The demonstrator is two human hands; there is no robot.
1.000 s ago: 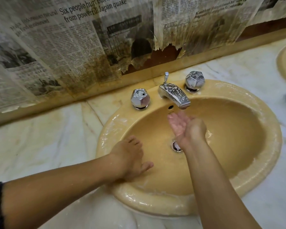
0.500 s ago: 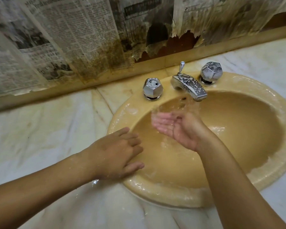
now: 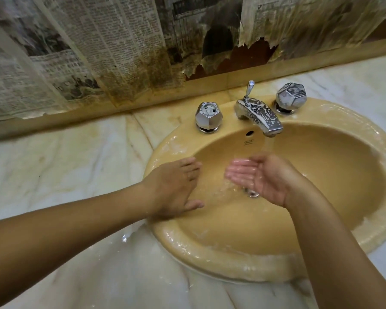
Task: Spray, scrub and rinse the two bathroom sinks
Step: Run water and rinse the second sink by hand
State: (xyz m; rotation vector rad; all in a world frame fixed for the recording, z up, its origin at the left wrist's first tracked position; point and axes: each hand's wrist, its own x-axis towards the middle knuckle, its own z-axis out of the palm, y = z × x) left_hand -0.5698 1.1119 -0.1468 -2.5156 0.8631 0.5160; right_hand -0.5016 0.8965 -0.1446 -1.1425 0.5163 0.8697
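Under the running faucet point(image 3: 260, 114), right hand point(image 3: 257, 177) cupped, palm up, catching water — left hand point(image 3: 175, 188) flat, fingers straight, on wet rim of yellow sink point(image 3: 354, 239), set in marble counter point(image 3: 65, 166).

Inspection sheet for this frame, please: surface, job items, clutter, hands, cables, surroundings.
Surface: marble countertop, wet in front of the sink.
Job's things: yellow sink, rim wet with suds; faucet running; left knob missing its cap; right knob intact; drain partly hidden by the right hand.
Clutter: nothing seen.
Hands: left hand flat on the sink's left rim, fingers straight; right hand cupped palm-up under the stream, holding no tool.
Cables: nothing seen.
Surroundings: torn, stained newspaper covering the wall behind the sink.
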